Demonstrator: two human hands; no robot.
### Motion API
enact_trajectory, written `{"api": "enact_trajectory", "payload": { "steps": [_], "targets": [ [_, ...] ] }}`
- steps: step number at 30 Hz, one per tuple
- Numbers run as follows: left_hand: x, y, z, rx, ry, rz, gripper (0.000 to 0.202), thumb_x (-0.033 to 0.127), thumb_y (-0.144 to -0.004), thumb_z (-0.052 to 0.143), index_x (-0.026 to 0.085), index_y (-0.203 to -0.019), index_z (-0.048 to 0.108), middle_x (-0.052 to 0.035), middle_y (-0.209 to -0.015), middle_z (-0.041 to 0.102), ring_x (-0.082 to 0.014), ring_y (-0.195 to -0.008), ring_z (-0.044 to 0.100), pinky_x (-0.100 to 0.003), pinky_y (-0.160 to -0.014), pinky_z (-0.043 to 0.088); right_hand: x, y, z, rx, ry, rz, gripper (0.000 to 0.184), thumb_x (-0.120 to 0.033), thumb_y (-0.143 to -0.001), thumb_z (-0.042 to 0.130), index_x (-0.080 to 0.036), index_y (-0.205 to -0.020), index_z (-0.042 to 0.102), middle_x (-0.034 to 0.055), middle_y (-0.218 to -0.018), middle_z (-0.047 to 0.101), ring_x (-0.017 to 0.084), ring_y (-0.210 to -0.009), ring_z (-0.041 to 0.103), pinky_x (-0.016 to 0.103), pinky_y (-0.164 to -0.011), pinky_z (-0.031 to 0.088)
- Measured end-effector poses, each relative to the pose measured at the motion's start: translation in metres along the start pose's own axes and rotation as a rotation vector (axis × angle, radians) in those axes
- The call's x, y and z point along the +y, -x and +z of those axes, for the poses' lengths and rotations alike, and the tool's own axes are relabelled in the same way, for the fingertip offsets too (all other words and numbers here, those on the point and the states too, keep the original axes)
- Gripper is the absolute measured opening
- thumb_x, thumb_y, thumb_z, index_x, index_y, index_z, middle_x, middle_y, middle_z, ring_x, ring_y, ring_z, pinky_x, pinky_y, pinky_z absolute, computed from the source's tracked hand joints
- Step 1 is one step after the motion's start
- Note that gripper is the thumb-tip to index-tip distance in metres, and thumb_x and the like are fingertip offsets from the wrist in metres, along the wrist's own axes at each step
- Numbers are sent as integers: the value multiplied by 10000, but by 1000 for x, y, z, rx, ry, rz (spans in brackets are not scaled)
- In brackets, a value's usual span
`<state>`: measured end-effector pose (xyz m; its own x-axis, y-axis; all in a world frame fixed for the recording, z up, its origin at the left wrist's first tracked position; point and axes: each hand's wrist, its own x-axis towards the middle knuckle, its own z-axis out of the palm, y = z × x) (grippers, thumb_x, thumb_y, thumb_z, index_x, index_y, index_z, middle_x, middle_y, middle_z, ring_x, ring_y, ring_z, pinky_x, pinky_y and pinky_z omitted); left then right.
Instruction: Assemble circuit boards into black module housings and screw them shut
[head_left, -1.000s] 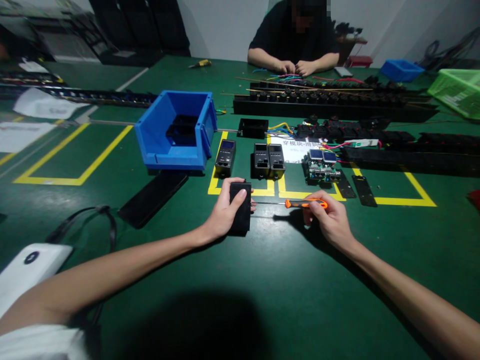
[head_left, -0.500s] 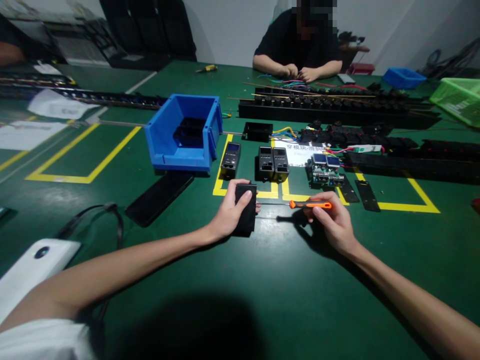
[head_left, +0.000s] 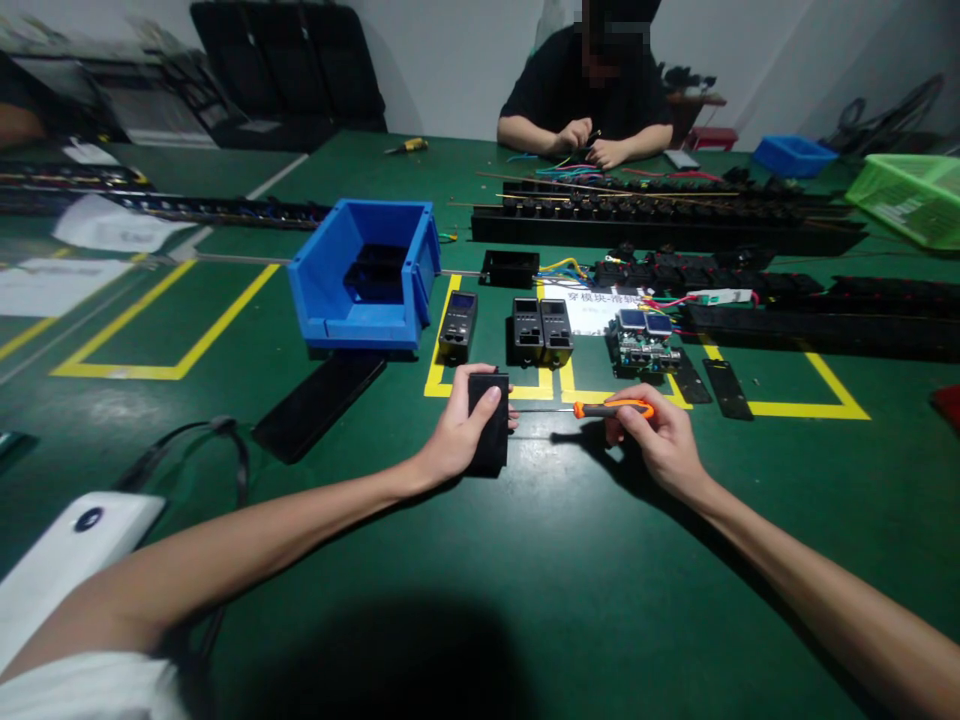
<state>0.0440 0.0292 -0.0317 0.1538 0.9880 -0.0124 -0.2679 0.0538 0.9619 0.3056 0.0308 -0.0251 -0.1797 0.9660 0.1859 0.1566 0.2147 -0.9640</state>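
My left hand (head_left: 456, 432) grips a black box-shaped module (head_left: 491, 440) standing on its edge on the green table (head_left: 570, 560). My right hand (head_left: 660, 440) pinches an orange-handled screwdriver (head_left: 611, 408), held level, its thin shaft reaching left to the side of the module. Both hands are closed on what they hold.
A blue bin (head_left: 365, 275) with black parts stands behind left. Three black meter modules (head_left: 457, 327) and a circuit assembly (head_left: 643, 338) lie in a yellow-taped box. Long black power strips (head_left: 660, 225) run across; another person's hands (head_left: 592, 140) work wires beyond. A flat black plate (head_left: 319, 400) and white device (head_left: 67, 560) lie left.
The view has shifted slightly. My hands keep the same hold, the screwdriver tip staying against the module's side.
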Motion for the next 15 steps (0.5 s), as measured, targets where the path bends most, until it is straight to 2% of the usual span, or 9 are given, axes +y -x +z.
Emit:
{"api": "enact_trajectory", "payload": {
  "steps": [6, 11, 15],
  "targets": [
    [-2, -1, -1, -4, 6, -4, 401, 428, -899, 593, 253, -1184, 374, -31, -1021, 574, -130, -764, 671, -331, -703, 603, 2, 1, 0, -23, 8, 58, 218, -412, -921, 598, -194, -912, 603, -21, -615, 611, 120, -546, 566, 250, -554, 435],
    [-2, -2, -3, 2, -17, -15, 394, 438, -902, 585, 258, -1182, 375, -20, -1001, 583, -125, -729, 678, -327, -696, 599, 9, 1, -1, -41, -106, 43, 222, -401, -908, 616, -230, -1035, 550, -14, -753, 615, 132, -659, 573, 257, -605, 467],
    [-2, -2, -4, -1, -47, -31, 394, 445, -906, 577, 259, -1190, 377, -13, -958, 587, -131, -710, 680, -315, -670, 589, 11, 0, -1, -19, -160, 33, 220, -374, -901, 629, -234, -1053, 552, -14, -767, 598, 129, -671, 569, 251, -601, 477]
  ]
}}
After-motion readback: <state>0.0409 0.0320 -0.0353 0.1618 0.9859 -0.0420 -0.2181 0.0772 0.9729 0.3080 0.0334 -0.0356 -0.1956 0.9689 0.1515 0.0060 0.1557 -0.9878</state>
